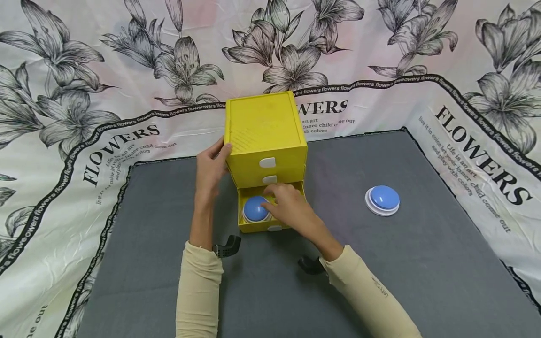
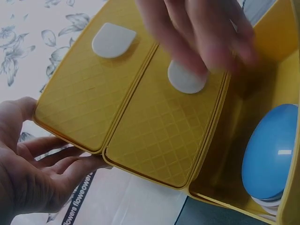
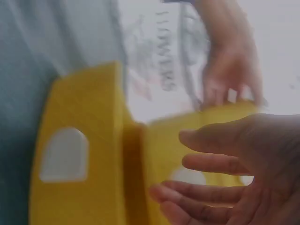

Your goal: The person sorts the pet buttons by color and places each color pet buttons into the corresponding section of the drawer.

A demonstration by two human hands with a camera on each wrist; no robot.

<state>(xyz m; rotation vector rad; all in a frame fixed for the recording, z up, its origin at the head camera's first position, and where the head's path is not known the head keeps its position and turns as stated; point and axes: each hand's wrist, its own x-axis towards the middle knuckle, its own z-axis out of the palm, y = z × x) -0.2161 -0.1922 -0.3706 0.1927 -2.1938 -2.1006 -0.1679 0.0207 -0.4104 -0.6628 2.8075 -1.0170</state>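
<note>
A yellow drawer box with white tab handles stands near the back of the table. Its bottom drawer is pulled out. Inside it, on the left, sits a blue dome push button with a white base. My left hand holds the box at its left side, thumb by the top front edge. Over the drawer, just right of the button, hovers my right hand. In the right wrist view its fingers are spread loosely and hold nothing. Whether it touches the box cannot be told.
A second blue push button on a white base lies on the grey tabletop, to the right of the box. Behind and at both sides hangs a white cloth printed with flowers and lettering.
</note>
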